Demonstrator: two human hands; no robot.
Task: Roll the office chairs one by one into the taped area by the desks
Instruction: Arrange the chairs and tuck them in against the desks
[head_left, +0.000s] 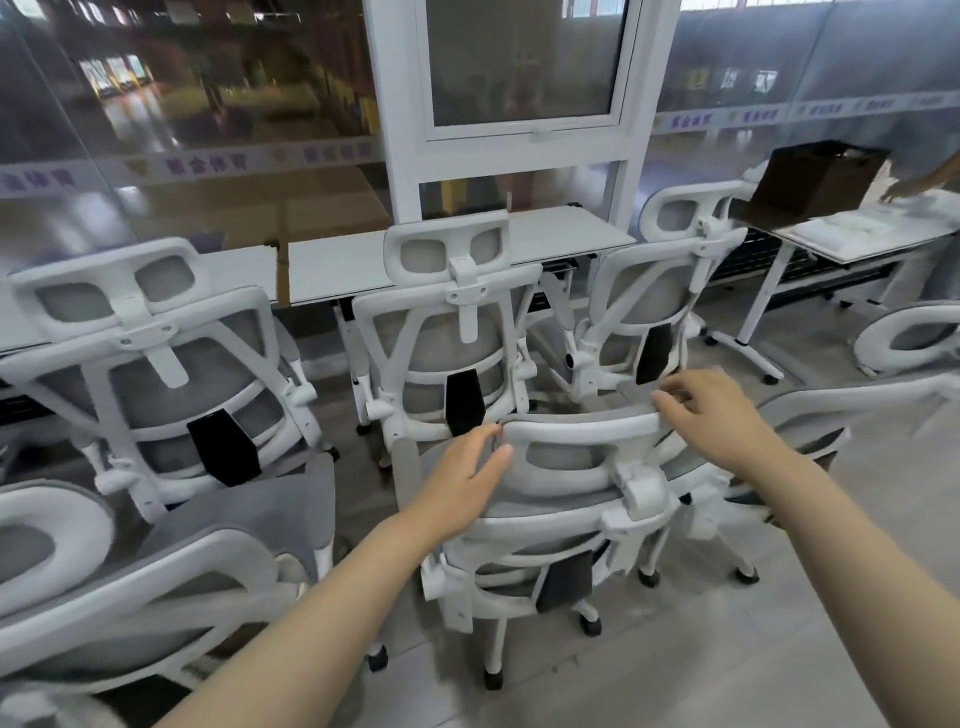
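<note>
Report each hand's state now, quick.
Left hand: open, fingers straight, at the left end of the near chair's headrest.
Right hand: open, fingers loosely bent over the headrest's right end; no firm grip visible.

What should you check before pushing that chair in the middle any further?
1. Left hand on the near chair's headrest: ok, flat against its left end.
2. Right hand gripping: not ok, fingers hover loosely at the headrest's right end.
3. Room ahead: not ok, the middle parked chair stands close in front.
4. Room at the sides: not ok, the chair on the left and another on the right crowd in.
5. Wheels on the floor: ok.
6. Tape marks on the floor: cannot tell, none in view.
</note>
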